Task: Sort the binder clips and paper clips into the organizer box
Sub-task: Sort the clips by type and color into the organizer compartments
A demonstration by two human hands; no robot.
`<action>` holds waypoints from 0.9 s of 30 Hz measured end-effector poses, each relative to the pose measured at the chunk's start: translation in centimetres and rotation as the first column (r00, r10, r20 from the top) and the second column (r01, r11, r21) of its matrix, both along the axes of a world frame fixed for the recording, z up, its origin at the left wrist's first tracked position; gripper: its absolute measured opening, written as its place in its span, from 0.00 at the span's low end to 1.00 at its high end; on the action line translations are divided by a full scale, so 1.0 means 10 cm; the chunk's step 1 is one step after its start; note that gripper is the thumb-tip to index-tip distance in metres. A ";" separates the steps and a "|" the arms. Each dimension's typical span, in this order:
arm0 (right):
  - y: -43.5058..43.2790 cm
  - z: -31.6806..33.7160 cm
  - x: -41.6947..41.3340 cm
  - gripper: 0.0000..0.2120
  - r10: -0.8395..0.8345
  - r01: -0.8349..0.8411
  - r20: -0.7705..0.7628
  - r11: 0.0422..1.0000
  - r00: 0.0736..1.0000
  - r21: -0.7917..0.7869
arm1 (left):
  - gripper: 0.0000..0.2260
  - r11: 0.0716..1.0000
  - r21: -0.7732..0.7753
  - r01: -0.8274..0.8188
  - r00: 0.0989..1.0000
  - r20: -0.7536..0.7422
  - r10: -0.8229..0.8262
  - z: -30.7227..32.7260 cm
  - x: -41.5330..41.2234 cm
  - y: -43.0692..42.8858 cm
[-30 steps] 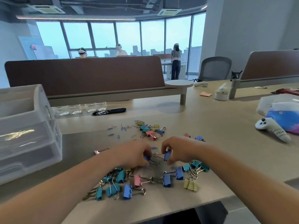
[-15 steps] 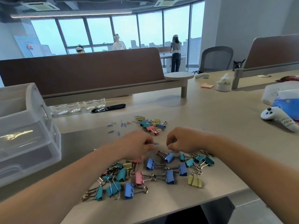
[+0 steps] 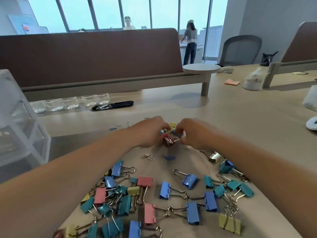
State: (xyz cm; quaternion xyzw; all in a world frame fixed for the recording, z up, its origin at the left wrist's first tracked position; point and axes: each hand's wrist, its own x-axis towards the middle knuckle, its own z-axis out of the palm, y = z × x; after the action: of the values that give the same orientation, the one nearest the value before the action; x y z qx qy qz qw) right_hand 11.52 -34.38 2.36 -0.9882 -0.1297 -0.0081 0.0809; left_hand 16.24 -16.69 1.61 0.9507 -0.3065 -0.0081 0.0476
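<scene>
Both hands gathering small clips at the pile's far side.
The left hand point(image 3: 151, 132) and right hand point(image 3: 194, 133) are curling their fingers in from either side, pinching a tangled bunch of small coloured metal binder clips point(image 3: 169, 139) on the beige desk point(image 3: 240, 127). Nearer, large coloured binder clips point(image 3: 164, 190) are lying spread, with silver wire paper clips point(image 3: 147, 156) between. Well left, the translucent plastic organizer box point(image 3: 22, 134) is standing. Best to lift the bunch whole and check snagged handles, so none drops in transit.
</scene>
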 end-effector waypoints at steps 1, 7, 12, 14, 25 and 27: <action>0.03 -0.02 0.04 0.10 0.010 -0.010 -0.007 1.000 1.000 0.002 | 0.13 1.000 0.002 0.016 1.000 -0.002 -0.016 -0.02 0.04 -0.02; 0.16 -0.18 0.12 0.14 0.088 -0.084 -0.030 0.988 0.996 0.128 | 0.10 1.000 -0.021 0.024 1.000 -0.010 -0.024 -0.14 0.13 -0.04; 0.17 -0.25 0.17 0.09 0.085 -0.086 0.013 0.988 0.996 0.128 | 0.08 0.998 -0.067 -0.002 1.000 0.000 0.002 -0.16 0.14 -0.02; 0.18 -0.24 0.16 0.08 0.080 -0.081 0.016 0.989 0.997 0.128 | 0.07 0.994 -0.105 -0.028 0.999 -0.019 0.027 -0.15 0.13 0.02; 0.13 -0.02 0.02 0.07 -0.065 0.183 -0.200 0.738 0.978 0.649 | 0.12 0.930 -0.329 -0.165 0.984 -0.117 0.133 0.12 -0.10 0.31; 0.09 0.03 -0.07 0.08 -0.041 0.274 -0.309 0.583 0.950 0.765 | 0.11 0.923 -0.345 -0.173 0.981 -0.148 0.128 0.16 -0.21 0.30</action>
State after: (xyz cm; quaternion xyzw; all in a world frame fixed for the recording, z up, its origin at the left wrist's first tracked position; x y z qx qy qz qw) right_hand 10.84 -33.44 2.71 -0.8461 -0.0117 0.0560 0.5300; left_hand 14.16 -13.64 3.24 0.9447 -0.2254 -0.0071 0.2382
